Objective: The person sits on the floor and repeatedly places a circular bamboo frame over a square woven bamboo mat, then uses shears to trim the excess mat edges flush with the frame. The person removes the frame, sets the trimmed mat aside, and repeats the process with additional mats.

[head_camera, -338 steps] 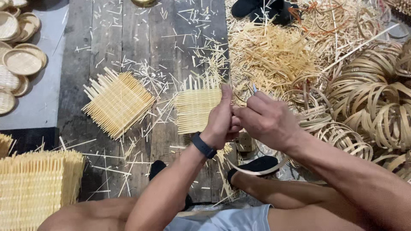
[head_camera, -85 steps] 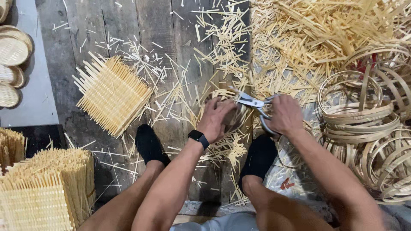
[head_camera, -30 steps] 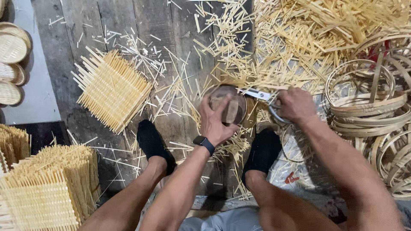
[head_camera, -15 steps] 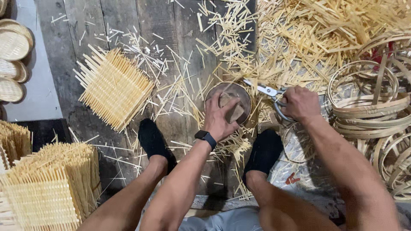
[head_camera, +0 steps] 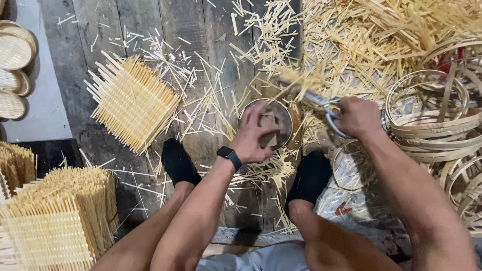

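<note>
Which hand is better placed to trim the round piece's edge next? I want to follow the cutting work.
Probably the right hand: it already grips the scissors, blades beside the round piece. The left hand lies on that piece, pinning it down.

On the plank floor (head_camera: 150,20), a small round basket (head_camera: 273,123) sits between and just ahead of the person's two feet, with the left hand (head_camera: 253,138) resting on it and the right hand (head_camera: 359,118) just to its right, gripping scissors (head_camera: 324,103) whose blades reach toward the basket's far rim. A woven square mat (head_camera: 133,100) lies to the left of the basket, a stack of such mats (head_camera: 55,221) sits nearer at the lower left, and finished round trays (head_camera: 15,50) lie at the far left edge. Loose strips (head_camera: 381,35) are heaped behind and to the right, and hoops (head_camera: 432,115) are piled at the right, beside the right hand.
</note>
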